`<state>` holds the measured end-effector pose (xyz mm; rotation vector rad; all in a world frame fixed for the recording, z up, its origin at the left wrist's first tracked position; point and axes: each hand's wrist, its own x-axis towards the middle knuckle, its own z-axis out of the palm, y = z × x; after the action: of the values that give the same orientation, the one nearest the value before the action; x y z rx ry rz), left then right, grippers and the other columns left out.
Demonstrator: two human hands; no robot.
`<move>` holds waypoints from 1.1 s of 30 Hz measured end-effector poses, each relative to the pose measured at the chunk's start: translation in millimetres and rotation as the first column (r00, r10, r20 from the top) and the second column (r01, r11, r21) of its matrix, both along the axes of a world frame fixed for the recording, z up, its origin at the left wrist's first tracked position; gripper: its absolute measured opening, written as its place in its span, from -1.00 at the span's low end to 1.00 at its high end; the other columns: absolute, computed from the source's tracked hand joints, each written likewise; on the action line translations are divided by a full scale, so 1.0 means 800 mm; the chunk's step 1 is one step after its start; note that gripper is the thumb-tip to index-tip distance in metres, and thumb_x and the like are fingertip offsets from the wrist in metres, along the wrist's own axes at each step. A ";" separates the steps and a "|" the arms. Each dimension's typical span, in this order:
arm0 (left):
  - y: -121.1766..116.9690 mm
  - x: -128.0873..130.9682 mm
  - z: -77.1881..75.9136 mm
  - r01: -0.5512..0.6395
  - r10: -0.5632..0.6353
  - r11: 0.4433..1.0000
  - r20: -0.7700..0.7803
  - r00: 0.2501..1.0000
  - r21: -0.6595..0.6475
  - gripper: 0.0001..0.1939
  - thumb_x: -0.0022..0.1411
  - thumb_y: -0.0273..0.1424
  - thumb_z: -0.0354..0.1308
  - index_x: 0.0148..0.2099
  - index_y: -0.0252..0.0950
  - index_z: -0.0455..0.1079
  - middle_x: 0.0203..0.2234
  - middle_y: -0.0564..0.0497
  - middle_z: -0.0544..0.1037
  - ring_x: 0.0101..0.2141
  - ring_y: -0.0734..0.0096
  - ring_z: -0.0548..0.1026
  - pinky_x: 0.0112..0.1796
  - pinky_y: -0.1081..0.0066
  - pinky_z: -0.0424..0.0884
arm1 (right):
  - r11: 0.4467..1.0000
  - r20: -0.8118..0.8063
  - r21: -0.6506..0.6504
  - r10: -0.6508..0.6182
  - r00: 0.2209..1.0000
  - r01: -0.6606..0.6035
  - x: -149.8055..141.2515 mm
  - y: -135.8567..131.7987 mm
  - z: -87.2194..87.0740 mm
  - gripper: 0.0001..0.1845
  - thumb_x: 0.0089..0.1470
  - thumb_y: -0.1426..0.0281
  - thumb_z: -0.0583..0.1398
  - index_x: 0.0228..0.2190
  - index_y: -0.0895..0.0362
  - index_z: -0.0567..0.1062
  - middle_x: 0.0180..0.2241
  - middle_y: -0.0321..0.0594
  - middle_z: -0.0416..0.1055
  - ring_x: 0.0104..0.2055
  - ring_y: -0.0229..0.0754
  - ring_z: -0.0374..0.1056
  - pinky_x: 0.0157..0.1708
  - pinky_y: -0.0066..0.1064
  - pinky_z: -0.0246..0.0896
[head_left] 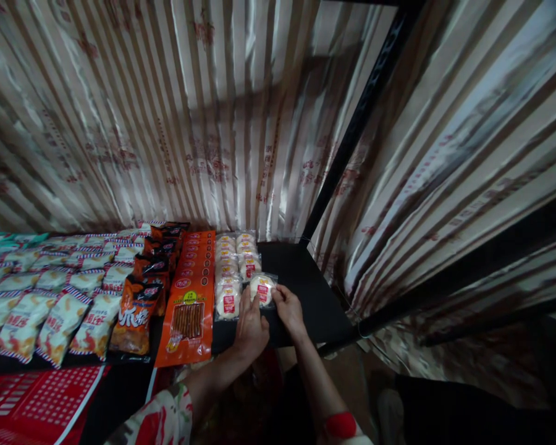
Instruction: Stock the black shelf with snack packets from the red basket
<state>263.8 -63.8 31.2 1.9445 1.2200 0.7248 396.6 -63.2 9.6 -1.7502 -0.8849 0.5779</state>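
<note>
A round white cake in a clear packet with a red label (pixel 262 289) is held low over the black shelf, tilted toward me. My right hand (pixel 290 314) pinches the packet's right edge between thumb and fingers. At its lower left edge, the fingers of my left hand (pixel 250 327) are closed on the packet, partly covering it. Just left of it, more packaged round cakes (pixel 228 300) lie overlapping in two rows running back toward the curtain. Beside those rows lies a column of flat orange snack-stick packs (pixel 188 315).
Dark orange-and-black snack bags (pixel 136 318) and white snack bags (pixel 65 321) fill the shelf's left side. A black upright post (pixel 352 136) rises at the right rear corner of the shelf (pixel 301 266). Striped curtain sheeting (pixel 204 123) hangs behind. A red basket (pixel 41 398) sits below left.
</note>
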 end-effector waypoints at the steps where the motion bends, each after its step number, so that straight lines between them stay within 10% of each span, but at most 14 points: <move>1: 0.002 0.003 -0.001 0.002 -0.002 1.000 -0.004 1.000 -0.006 -0.34 -0.07 -0.58 0.00 0.16 -0.43 0.15 0.24 -0.13 -0.03 0.23 0.11 -0.13 0.19 0.18 -0.08 | 1.000 0.027 -0.017 -0.002 1.000 0.003 0.001 0.004 0.000 -0.68 -0.11 0.17 0.13 -0.35 0.07 0.53 -0.46 -0.28 0.52 -0.45 -0.17 0.38 -0.43 -0.42 0.22; 33: 0.025 0.033 -0.022 0.066 -0.077 0.995 -0.173 0.982 -0.070 -0.28 -0.06 -0.67 -0.13 0.22 -0.66 -0.06 0.23 -0.29 -0.11 0.23 0.21 -0.21 0.21 0.25 -0.15 | 0.940 0.427 -0.341 0.169 0.888 -0.015 -0.002 0.061 0.011 -0.57 0.12 0.23 -0.02 -0.08 0.15 0.43 -0.18 -0.12 0.43 -0.20 -0.18 0.37 -0.23 -0.45 0.20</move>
<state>290.0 -44.1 13.4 2.0217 1.2544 0.4795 394.8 -14.2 18.3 -2.2086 -1.2580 0.3979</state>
